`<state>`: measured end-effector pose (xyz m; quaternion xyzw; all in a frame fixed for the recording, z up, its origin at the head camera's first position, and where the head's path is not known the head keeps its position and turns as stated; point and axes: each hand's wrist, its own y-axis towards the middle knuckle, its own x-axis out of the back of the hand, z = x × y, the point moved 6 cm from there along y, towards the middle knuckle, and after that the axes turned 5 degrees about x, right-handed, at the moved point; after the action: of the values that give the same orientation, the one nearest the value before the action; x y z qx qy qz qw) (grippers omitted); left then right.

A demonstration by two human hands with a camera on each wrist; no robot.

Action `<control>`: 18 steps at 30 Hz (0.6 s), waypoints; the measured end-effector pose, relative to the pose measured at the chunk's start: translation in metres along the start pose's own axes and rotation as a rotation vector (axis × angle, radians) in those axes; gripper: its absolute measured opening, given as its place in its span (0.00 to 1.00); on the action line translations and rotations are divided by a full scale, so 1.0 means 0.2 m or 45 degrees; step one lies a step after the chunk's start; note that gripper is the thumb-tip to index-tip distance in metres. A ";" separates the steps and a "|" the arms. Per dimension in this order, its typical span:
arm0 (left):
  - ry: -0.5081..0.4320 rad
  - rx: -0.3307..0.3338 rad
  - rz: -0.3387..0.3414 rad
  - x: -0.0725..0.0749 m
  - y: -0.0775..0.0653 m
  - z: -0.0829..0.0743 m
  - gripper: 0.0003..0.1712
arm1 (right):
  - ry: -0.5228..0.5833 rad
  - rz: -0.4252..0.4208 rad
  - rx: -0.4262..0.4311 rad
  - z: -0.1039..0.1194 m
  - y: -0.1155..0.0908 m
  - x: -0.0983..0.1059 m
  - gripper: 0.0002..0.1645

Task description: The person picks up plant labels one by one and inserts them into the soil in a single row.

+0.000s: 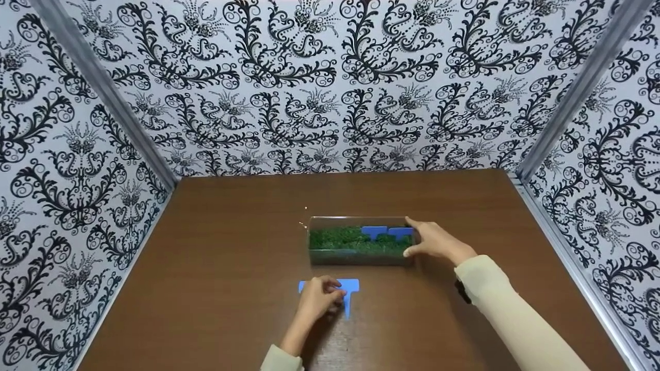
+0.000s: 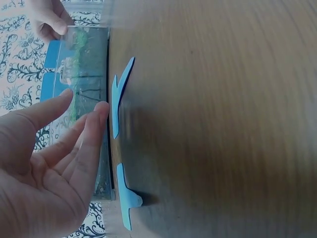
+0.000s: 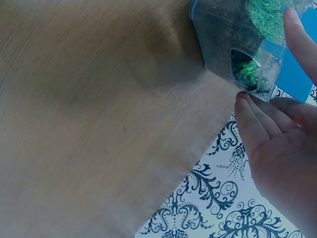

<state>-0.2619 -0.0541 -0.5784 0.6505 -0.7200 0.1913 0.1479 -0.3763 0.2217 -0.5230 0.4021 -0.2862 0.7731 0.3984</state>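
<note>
A clear rectangular plastic box (image 1: 335, 257) with green artificial grass (image 1: 335, 238) stands on the table. Two blue T-shaped plant labels (image 1: 375, 230) are upright in the grass toward its right end. My right hand (image 1: 438, 242) grips that end, thumb at the front corner and fingers along the side. In front of the box, my left hand (image 1: 315, 299) hovers over more blue T-shaped labels (image 1: 350, 285), partly hiding them. The left wrist view shows its thumb and fingers apart with nothing between them, and two labels (image 2: 128, 198) on the tabletop beyond the fingertips.
The brown wooden table (image 1: 232, 309) is enclosed at the back and sides by white panels with black scrollwork (image 1: 309, 103). Grey metal posts (image 1: 577, 93) stand at the back corners, and a metal rail runs along the right edge.
</note>
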 end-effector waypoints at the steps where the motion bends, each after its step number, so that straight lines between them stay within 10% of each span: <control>1: -0.020 0.023 0.011 0.00 0.00 0.00 0.11 | -0.006 -0.001 0.000 0.00 0.00 0.00 0.59; 18: 0.178 0.240 -0.001 -0.03 0.01 0.02 0.07 | -0.002 0.031 -0.036 0.00 0.00 -0.01 0.59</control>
<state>-0.2635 -0.0504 -0.5842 0.6469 -0.6863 0.3031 0.1361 -0.3756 0.2208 -0.5236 0.3934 -0.3022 0.7735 0.3944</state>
